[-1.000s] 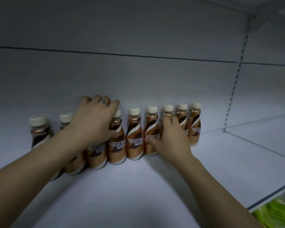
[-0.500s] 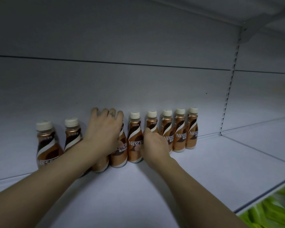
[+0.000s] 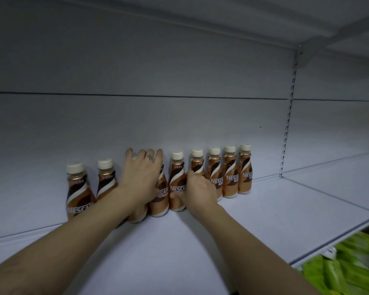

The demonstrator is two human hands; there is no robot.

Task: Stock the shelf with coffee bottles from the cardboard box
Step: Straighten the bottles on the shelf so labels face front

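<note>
Both hands reach the row of coffee bottles [image 3: 230,173] on the shelf [image 3: 264,220]. The left hand [image 3: 140,177] lies flat with fingers spread over one bottle [image 3: 137,213]. The right hand [image 3: 198,191] pinches another bottle [image 3: 177,184].

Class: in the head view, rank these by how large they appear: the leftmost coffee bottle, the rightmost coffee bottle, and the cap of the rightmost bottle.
1. Leftmost coffee bottle: looks largest, though it is probably just nearer the camera; the bottles seem identical.
2. Rightmost coffee bottle.
3. Its cap: clearly smallest.
</note>
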